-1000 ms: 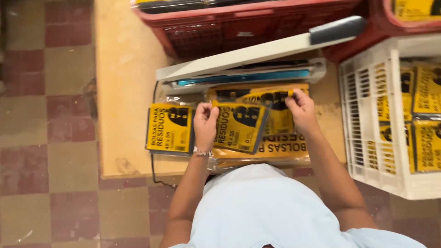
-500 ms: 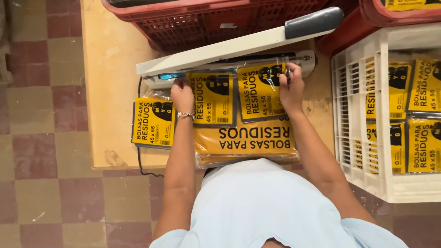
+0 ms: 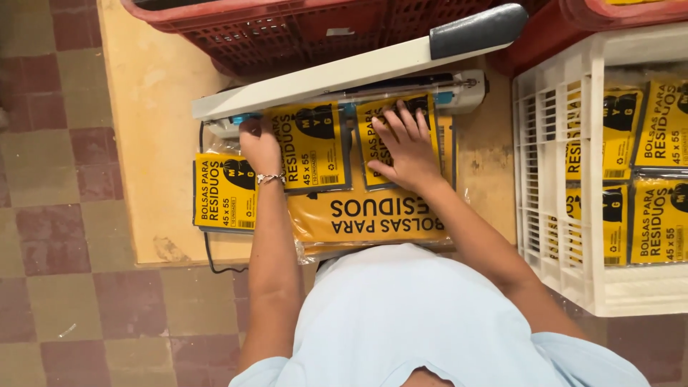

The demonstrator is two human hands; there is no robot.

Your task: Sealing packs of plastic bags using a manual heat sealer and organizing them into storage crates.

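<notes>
**Two yellow packets at the sealer bar**

A wooden table [image 3: 150,107] stands on a red and tan checked floor [image 3: 43,236]. Nearest the person lies a large yellow bag [image 3: 369,218] with black print, flat on the table. To its left sits a lone small yellow packet [image 3: 223,192]. On top of the large bag, the left hand [image 3: 259,147] presses the left packet [image 3: 309,147], fingers curled at its upper edge. The right hand [image 3: 408,147] lies flat with spread fingers on the right packet [image 3: 376,140]. Both packets have moved up since half a second ago, their top edges now under the raised white arm of the heat sealer [image 3: 344,72] (its dark handle points right). Beyond stands a red crate [image 3: 287,29]. On the right, a white crate [image 3: 545,165] holds more yellow packets [image 3: 656,165].
</notes>
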